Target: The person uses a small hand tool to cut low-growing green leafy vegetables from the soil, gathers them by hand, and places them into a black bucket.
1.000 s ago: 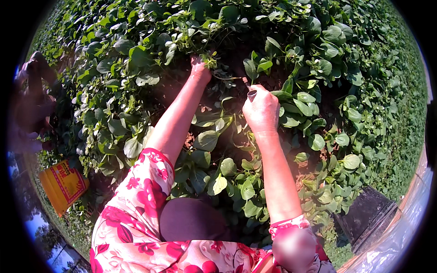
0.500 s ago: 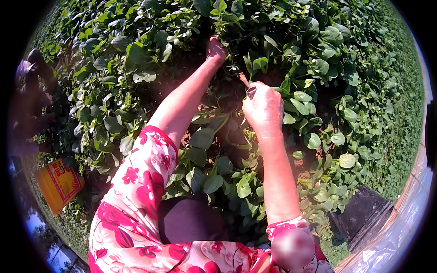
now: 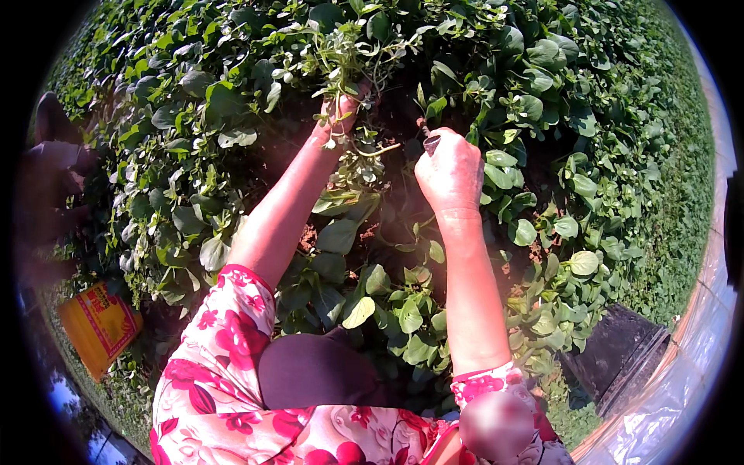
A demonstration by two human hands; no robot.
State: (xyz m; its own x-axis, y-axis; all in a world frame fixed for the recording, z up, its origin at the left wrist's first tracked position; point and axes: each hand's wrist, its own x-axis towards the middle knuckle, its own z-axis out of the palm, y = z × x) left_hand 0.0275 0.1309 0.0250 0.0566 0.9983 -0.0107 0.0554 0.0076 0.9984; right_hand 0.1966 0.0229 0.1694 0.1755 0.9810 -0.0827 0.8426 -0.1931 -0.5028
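Observation:
My left hand (image 3: 341, 116) is closed around a pulled-up weed (image 3: 349, 66) with small pale green leaves. Its leafy shoots spread above and around the fingers, and a pale bare stem juts out to the right below them. To the right, my right hand (image 3: 451, 172) is a fist around a small hand tool (image 3: 432, 144) with a dark, hollow, tube-like handle end. Beyond the knuckles a bit of its reddish-brown tip shows; the fingers hide the rest. Broad-leaved green plants (image 3: 341, 236) grow close around both hands, with patches of reddish soil between them.
At the left lies a yellow-orange container (image 3: 101, 322) with red markings. A black container (image 3: 620, 353) sits at the lower right beside clear plastic sheeting (image 3: 682, 395). A blurred dark shape (image 3: 58, 170) fills the left rim. Dense greenery spreads ahead.
My left hand has drawn back to the left and slightly nearer, lifting the weed with its stem end free. My right hand has barely moved and keeps hold of the tool.

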